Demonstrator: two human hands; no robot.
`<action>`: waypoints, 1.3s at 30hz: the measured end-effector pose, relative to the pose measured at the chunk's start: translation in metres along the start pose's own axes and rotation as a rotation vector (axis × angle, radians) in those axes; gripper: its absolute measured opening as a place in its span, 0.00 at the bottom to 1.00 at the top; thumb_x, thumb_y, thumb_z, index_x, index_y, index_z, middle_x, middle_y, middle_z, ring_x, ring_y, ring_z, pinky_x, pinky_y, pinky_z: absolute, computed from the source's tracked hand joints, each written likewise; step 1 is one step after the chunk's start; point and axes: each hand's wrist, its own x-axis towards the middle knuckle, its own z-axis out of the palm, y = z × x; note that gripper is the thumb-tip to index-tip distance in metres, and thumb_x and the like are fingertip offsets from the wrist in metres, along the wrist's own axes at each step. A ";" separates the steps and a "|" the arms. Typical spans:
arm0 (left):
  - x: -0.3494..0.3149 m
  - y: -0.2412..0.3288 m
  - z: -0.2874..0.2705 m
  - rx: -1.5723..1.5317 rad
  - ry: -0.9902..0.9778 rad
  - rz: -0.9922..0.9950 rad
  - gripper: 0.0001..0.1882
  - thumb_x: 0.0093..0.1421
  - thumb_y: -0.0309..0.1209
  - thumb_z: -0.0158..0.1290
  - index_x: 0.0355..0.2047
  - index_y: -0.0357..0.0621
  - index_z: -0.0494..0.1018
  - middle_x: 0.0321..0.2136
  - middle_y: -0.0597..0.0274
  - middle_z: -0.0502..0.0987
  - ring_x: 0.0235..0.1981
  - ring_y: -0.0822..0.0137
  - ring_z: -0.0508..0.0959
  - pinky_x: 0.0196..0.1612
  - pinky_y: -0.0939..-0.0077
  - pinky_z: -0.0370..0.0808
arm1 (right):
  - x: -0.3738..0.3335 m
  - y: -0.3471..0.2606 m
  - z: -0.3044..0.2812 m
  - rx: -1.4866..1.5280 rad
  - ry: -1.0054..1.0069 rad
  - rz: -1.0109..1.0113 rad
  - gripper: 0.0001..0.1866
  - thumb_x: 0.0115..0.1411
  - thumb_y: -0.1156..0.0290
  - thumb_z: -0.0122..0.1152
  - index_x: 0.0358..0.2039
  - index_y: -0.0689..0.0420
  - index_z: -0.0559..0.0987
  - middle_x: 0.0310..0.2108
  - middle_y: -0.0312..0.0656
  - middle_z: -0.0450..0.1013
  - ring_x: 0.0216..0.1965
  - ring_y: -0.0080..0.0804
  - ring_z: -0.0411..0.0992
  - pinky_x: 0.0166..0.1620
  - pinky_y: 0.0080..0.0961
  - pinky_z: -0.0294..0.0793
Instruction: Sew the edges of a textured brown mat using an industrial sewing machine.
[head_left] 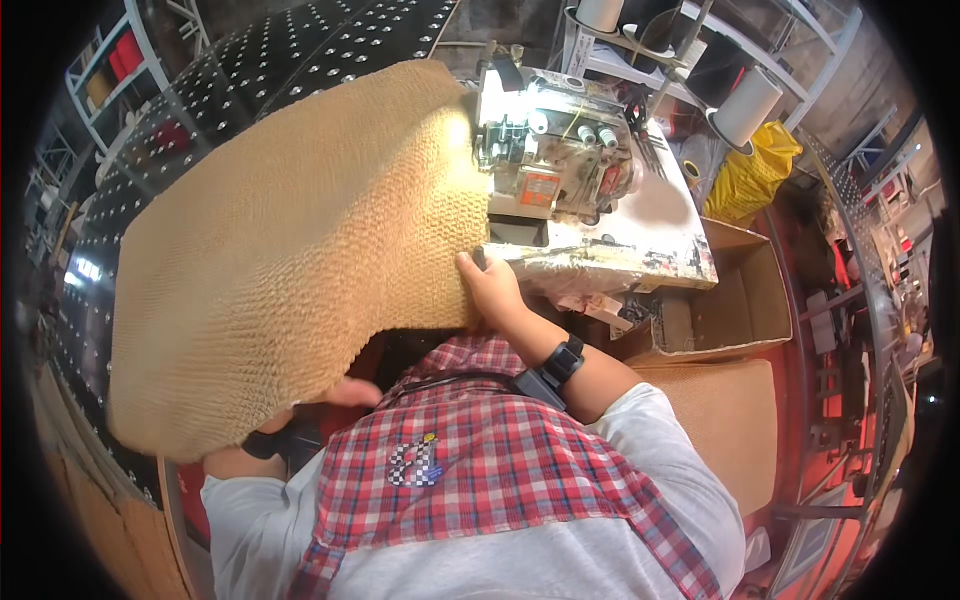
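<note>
We look down on a large tan woven mat (290, 250), coarse like jute, held up and spread across the left and middle of the view. Its right edge meets the sewing machine (550, 160), an overlock type lit by a bright lamp. The needle area is washed out by that glare; we cannot make out the stitch point.

Right hand (490, 290): it grips the mat's right edge just below the machine, thumb on the near face, the other fingers curled behind the fabric and hidden. A dark watch sits on that wrist.

Left hand (345, 392): mostly concealed under the mat's lower edge. Only a sliver of knuckle shows, so we cannot tell how the fingers close, though they seem to touch the mat from beneath.

The machine stands on a white, worn counter (660, 240). To the right, an open cardboard box (740, 300), a yellow bag (750, 170) and white thread cones (745, 105), partly cut off near the rim.
</note>
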 end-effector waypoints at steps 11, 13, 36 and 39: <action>0.098 -0.085 0.011 0.478 0.558 0.275 0.20 0.51 0.34 0.52 0.46 0.46 0.67 0.45 0.57 0.69 0.45 0.59 0.69 0.47 0.67 0.66 | 0.017 -0.015 -0.013 0.133 -0.043 -0.026 0.15 0.56 0.61 0.50 0.26 0.62 0.71 0.16 0.38 0.67 0.18 0.24 0.63 0.25 0.24 0.63; 0.110 -0.086 0.009 0.406 0.582 0.272 0.20 0.52 0.34 0.52 0.45 0.46 0.67 0.44 0.57 0.69 0.45 0.59 0.69 0.47 0.67 0.66 | 0.015 -0.026 -0.016 0.240 -0.139 0.087 0.14 0.56 0.61 0.50 0.23 0.60 0.71 0.14 0.34 0.64 0.16 0.20 0.60 0.21 0.21 0.61; 0.182 -0.128 0.034 0.056 0.571 -0.049 0.21 0.54 0.44 0.47 0.43 0.43 0.69 0.43 0.55 0.70 0.46 0.58 0.68 0.48 0.70 0.63 | 0.009 -0.031 -0.026 0.313 -0.139 0.174 0.15 0.56 0.60 0.49 0.27 0.60 0.72 0.21 0.39 0.71 0.20 0.23 0.67 0.23 0.18 0.65; 0.190 -0.154 0.049 0.491 0.607 0.257 0.19 0.55 0.41 0.45 0.42 0.43 0.69 0.42 0.53 0.70 0.44 0.57 0.69 0.47 0.68 0.64 | 0.019 -0.037 -0.018 0.358 -0.201 0.125 0.17 0.56 0.57 0.49 0.31 0.60 0.71 0.26 0.40 0.72 0.23 0.24 0.69 0.22 0.18 0.65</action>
